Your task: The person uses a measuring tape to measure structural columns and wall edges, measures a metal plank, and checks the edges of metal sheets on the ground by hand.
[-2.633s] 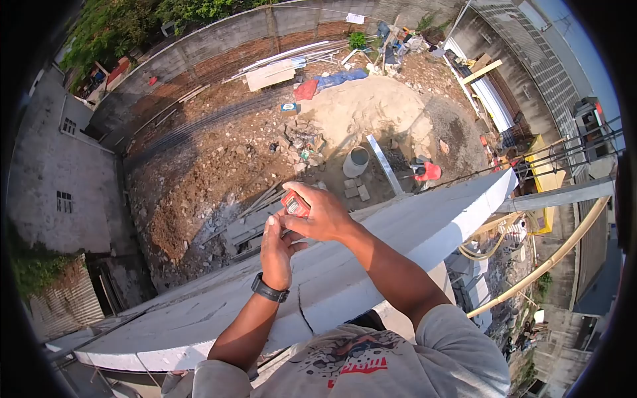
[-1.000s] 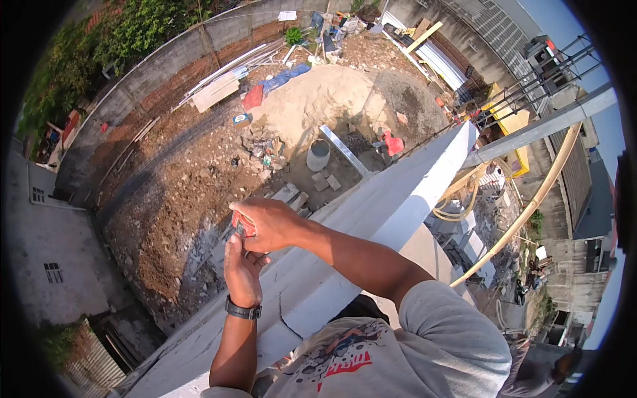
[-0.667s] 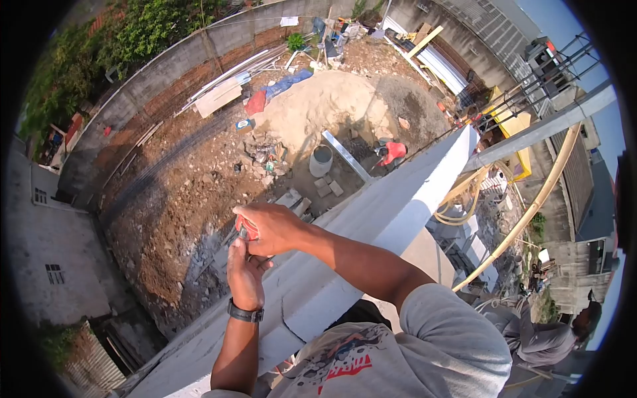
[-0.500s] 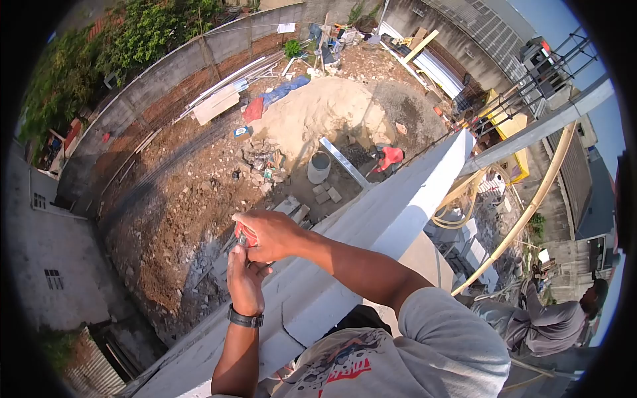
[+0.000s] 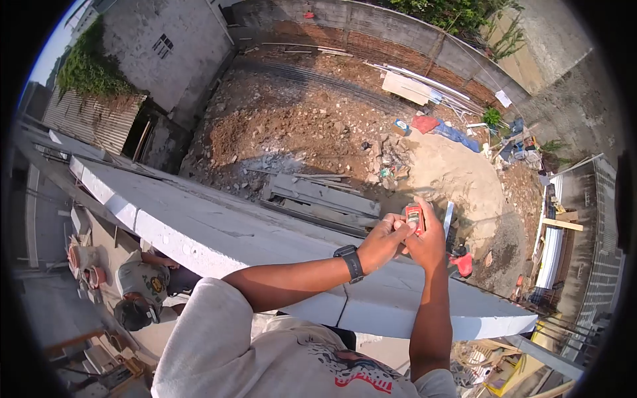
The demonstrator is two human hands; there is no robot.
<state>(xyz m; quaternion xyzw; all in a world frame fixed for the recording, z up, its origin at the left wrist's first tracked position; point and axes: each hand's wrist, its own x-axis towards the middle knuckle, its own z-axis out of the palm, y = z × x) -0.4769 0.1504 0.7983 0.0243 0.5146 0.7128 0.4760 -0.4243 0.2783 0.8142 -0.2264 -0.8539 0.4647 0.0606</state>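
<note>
My right hand [image 5: 428, 240] is closed around a small red device [image 5: 415, 217], which looks like a tape measure, its labelled face turned up. Beside it, my left hand [image 5: 383, 244], with a black watch [image 5: 350, 263] on the wrist, has its thumb and fingers pressed together at the device's left edge; what lies between those fingers is too small to make out. Both hands are above the pale block wall top [image 5: 279, 242], touching each other at the device.
Below left, a person in a cap [image 5: 141, 285] bends beside buckets [image 5: 88, 257]. On the ground beyond the wall, a person in red [image 5: 462, 264] is near a sand pile [image 5: 451, 166]. Stacked boards [image 5: 325, 199] lie below. A grey beam [image 5: 544, 355] extends at lower right.
The view has swung left, bringing the lower-left person in and taking the right-hand worker out. My hands have moved rightward in the picture, and the red device's face now shows.
</note>
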